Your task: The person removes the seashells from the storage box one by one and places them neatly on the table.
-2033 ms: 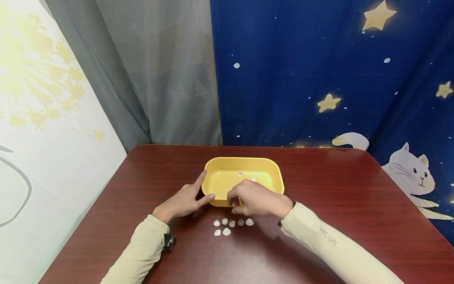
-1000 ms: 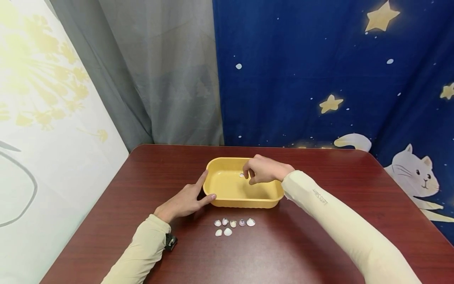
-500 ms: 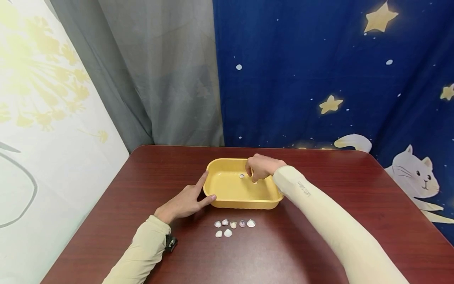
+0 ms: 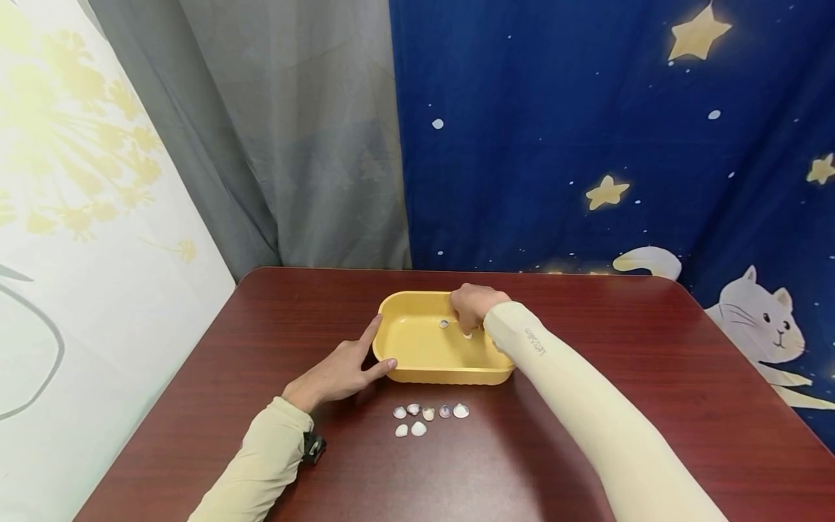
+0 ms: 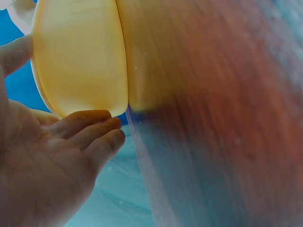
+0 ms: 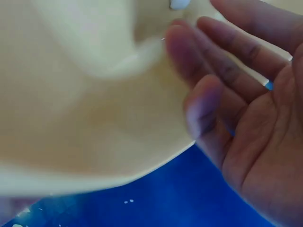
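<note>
My left hand rests against the left end of a yellow plastic tub. Its index finger and thumb are spread along the rim, and the left wrist view shows its other fingers fairly straight beside the outer wall. My right hand reaches down into the tub's right half, over a pale seashell. In the right wrist view the fingers are loosely bent with nothing between them, and a white shell lies beyond the fingertips. Another small shell sits on the tub floor to the left.
In front of the tub, several seashells lie on the dark red wooden table: a back row including a purplish shell, and two white ones nearer, one a broad white shell. Grey and blue curtains hang behind the table.
My right hand has gone from just above the table shells, at the tub's near side, into the tub, then slightly left and down. The left hand stays put.
</note>
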A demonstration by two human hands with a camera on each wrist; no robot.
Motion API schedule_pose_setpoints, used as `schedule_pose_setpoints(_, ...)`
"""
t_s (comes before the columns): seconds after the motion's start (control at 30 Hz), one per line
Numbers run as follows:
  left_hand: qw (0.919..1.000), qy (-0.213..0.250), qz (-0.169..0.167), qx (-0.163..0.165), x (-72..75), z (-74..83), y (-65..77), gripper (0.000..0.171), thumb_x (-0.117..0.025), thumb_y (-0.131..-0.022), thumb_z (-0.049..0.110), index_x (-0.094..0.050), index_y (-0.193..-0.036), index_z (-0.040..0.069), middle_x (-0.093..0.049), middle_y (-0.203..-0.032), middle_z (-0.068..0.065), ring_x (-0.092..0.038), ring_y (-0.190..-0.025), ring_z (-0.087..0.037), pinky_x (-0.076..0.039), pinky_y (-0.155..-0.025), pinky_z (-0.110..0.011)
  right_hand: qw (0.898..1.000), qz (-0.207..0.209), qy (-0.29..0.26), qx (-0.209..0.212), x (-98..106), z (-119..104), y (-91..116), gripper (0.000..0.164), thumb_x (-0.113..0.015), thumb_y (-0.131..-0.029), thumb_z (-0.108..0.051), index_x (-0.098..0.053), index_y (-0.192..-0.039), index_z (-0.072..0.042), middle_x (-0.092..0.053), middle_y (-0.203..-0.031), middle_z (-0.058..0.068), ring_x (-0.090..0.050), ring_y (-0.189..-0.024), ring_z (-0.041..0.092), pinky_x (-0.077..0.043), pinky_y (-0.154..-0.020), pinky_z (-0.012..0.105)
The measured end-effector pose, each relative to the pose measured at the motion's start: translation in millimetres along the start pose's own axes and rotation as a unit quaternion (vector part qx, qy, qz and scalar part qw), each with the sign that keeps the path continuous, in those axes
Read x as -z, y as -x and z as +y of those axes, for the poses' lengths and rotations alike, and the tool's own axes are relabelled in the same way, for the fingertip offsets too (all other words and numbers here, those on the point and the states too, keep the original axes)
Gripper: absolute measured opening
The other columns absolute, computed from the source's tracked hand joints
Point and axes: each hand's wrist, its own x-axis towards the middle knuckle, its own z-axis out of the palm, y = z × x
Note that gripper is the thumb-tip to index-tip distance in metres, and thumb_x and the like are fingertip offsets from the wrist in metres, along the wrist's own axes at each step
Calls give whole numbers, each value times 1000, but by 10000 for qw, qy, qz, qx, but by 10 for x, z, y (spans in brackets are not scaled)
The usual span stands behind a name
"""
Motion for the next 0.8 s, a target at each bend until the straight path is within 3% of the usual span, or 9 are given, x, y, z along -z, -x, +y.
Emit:
schedule_pose_setpoints(0.2,10000,-3,5,9,-2,2,5,96,-55,-95,62,-4,-164,18,-57,-143,-20,-61,-126,-26,-47,-110,-48,9983,0,512,-291,-48,-46,-112,19,-81,-72,-5,-66,-79,-13,-61,-86,6,-52,-72,19,-44,-56,31)
schedule_pose_setpoints(0.4,10000,-13,16,8,-4,-4,-3,97,-54,-95,63,-4,-164,17,-58,-142,-19,-62,-125,-26,-48,-109,-48,9969,173,718,-286,-112,-70,-169,27,-79,-68,4,-65,-85,-12,-61,-90,7,-50,-76,19,-47,-58,32)
schedule_pose_setpoints(0.6,10000,-3,7,15,1,0,-6,96,-55,-95,62,-3,-164,18,-59,-141,-20,-62,-124,-25,-48,-109,-47,9980,178,523,-308,-145,-88,-182,32,-78,-66,9,-65,-87,-11,-63,-95,8,-53,-76,20,-51,-60,32)
schedule_pose_setpoints(0.8,10000,13,18,36,1,-12,-4,97,-56,-95,61,-3,-164,18,-58,-141,-20,-62,-124,-25,-48,-109,-47,9991,-3,253,-336,-143,-95,-213,30,-74,-67,11,-61,-84,-10,-56,-88,9,-47,-69,19,-40,-50,28)
